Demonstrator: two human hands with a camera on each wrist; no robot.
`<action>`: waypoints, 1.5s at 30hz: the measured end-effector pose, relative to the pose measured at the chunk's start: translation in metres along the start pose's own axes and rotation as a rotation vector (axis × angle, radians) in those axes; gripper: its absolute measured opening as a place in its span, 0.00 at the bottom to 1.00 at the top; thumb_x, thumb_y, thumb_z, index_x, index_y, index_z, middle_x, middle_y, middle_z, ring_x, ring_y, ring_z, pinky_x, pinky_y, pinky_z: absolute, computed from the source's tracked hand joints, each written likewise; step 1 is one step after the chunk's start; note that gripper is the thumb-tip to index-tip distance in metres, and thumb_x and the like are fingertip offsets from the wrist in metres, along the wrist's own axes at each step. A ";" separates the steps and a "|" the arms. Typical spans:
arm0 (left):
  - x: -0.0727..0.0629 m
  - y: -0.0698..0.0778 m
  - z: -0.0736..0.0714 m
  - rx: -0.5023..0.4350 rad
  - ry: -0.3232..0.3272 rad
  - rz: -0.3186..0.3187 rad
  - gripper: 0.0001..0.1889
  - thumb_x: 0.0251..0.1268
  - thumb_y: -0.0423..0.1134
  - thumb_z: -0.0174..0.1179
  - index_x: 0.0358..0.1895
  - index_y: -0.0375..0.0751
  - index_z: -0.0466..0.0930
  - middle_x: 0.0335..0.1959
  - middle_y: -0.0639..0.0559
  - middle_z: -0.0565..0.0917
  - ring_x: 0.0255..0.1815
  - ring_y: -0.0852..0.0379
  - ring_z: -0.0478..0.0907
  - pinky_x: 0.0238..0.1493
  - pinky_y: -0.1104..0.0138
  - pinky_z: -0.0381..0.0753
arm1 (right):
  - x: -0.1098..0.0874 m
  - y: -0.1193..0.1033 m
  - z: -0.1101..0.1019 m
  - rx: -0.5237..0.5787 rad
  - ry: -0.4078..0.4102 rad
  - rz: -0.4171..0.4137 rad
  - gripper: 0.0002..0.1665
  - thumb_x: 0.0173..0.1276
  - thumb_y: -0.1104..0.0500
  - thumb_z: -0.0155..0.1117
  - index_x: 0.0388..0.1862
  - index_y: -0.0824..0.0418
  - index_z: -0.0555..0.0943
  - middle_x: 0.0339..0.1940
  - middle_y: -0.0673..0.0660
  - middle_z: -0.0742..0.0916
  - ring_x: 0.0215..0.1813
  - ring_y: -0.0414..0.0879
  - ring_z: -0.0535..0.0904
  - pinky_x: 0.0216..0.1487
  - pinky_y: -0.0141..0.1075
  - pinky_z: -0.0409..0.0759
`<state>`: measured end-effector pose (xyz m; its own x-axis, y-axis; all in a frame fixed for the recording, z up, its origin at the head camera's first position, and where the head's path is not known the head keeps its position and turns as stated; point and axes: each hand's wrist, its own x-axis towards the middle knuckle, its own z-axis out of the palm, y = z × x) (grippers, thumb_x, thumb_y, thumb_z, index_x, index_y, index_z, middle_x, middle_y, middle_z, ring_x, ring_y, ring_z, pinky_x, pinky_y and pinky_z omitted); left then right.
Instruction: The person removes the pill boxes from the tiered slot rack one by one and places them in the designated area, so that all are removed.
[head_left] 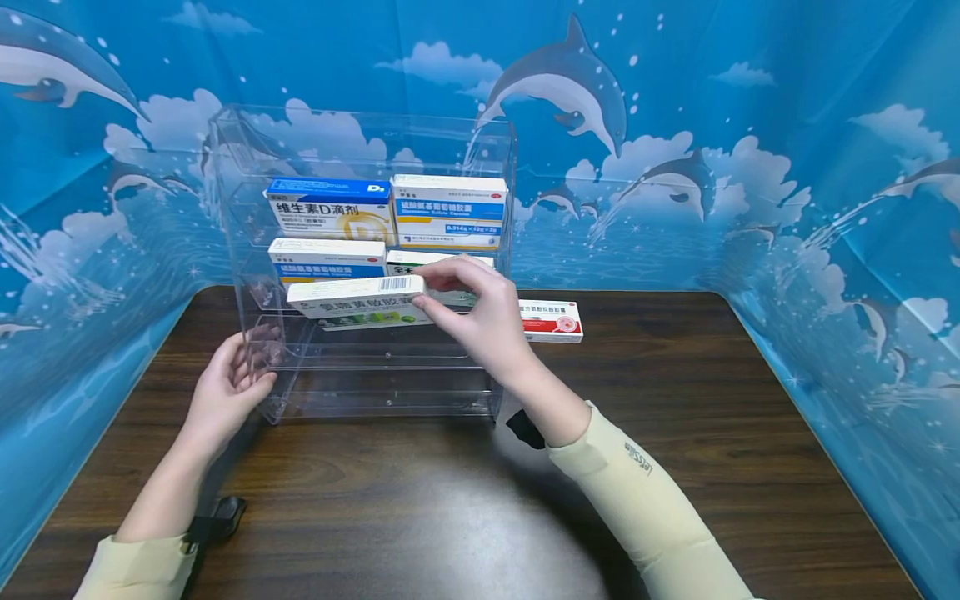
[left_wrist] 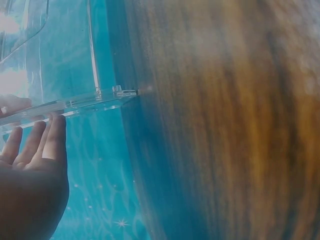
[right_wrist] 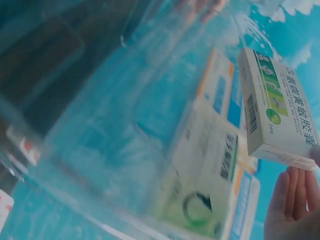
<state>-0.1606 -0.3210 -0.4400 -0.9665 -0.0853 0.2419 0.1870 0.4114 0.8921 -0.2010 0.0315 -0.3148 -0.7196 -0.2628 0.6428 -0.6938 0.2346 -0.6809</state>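
My right hand (head_left: 480, 312) pinches one end of a white and green medicine box (head_left: 356, 300) between thumb and fingers. The box is held level in front of a clear plastic tiered rack (head_left: 390, 404); in the right wrist view its barcode end (right_wrist: 251, 112) shows. At the left of the rack, my left hand (head_left: 228, 387) holds the side panel, thumb on one face and fingers (left_wrist: 54, 137) on the other. Behind the held box, a glucosamine box (head_left: 327, 257) and a white and green box (right_wrist: 200, 170) stand on a tier, both partly covered in the head view.
On the tier above stand a blue and white vitamin D box (head_left: 330, 212) and another glucosamine box (head_left: 450, 212). A red and white box (head_left: 553, 321) lies on the dark wooden table (head_left: 675, 400), right of the rack. A dolphin-print curtain (head_left: 675, 108) surrounds the table.
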 end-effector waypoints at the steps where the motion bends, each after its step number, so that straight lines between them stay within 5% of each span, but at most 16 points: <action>1: 0.000 0.000 0.000 0.002 -0.001 -0.004 0.33 0.71 0.19 0.58 0.77 0.24 0.58 0.52 0.86 0.73 0.53 0.88 0.74 0.53 0.92 0.77 | 0.000 0.000 -0.004 0.016 0.014 0.010 0.17 0.65 0.67 0.78 0.54 0.67 0.88 0.49 0.62 0.91 0.49 0.52 0.89 0.57 0.40 0.91; 6: -0.001 0.000 0.000 0.007 0.001 -0.014 0.33 0.71 0.19 0.58 0.76 0.25 0.59 0.51 0.86 0.73 0.53 0.89 0.74 0.53 0.92 0.77 | 0.000 -0.004 -0.026 0.099 0.082 0.041 0.17 0.66 0.69 0.77 0.53 0.70 0.88 0.49 0.65 0.90 0.46 0.54 0.88 0.55 0.55 0.91; 15: -0.002 0.002 -0.001 -0.026 -0.002 -0.004 0.32 0.70 0.19 0.58 0.76 0.35 0.64 0.54 0.85 0.75 0.54 0.87 0.76 0.52 0.91 0.78 | -0.003 -0.001 -0.069 0.094 0.175 0.054 0.17 0.67 0.72 0.74 0.54 0.73 0.87 0.48 0.65 0.90 0.43 0.39 0.86 0.54 0.30 0.90; 22: -0.002 0.002 -0.002 0.022 -0.001 -0.019 0.33 0.72 0.22 0.59 0.78 0.33 0.62 0.59 0.77 0.75 0.55 0.88 0.73 0.54 0.91 0.77 | -0.009 0.007 -0.099 0.081 0.261 0.081 0.18 0.66 0.73 0.75 0.55 0.73 0.87 0.43 0.39 0.91 0.42 0.40 0.86 0.54 0.29 0.88; 25: -0.002 0.001 -0.002 0.032 0.001 -0.024 0.33 0.72 0.22 0.59 0.78 0.32 0.61 0.61 0.75 0.75 0.55 0.88 0.73 0.54 0.91 0.77 | -0.013 0.012 -0.109 0.062 0.283 0.084 0.18 0.67 0.73 0.74 0.56 0.73 0.87 0.42 0.35 0.90 0.42 0.40 0.86 0.54 0.28 0.88; 37: -0.002 0.000 -0.002 0.027 -0.003 -0.027 0.33 0.73 0.22 0.59 0.78 0.32 0.61 0.56 0.81 0.73 0.54 0.88 0.73 0.54 0.91 0.77 | -0.030 0.029 -0.143 0.052 0.385 0.159 0.16 0.69 0.70 0.73 0.55 0.71 0.88 0.43 0.43 0.92 0.42 0.42 0.85 0.47 0.25 0.87; 45: 0.001 0.000 -0.001 0.059 -0.004 -0.062 0.33 0.74 0.24 0.59 0.79 0.30 0.59 0.62 0.68 0.77 0.54 0.88 0.72 0.54 0.91 0.77 | -0.043 0.043 -0.165 0.110 0.469 0.214 0.15 0.70 0.69 0.73 0.54 0.71 0.89 0.43 0.48 0.92 0.43 0.43 0.85 0.46 0.24 0.88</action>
<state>-0.1616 -0.3225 -0.4394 -0.9767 -0.1089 0.1849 0.1157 0.4580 0.8814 -0.2044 0.2070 -0.3138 -0.7977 0.2332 0.5561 -0.5409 0.1310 -0.8308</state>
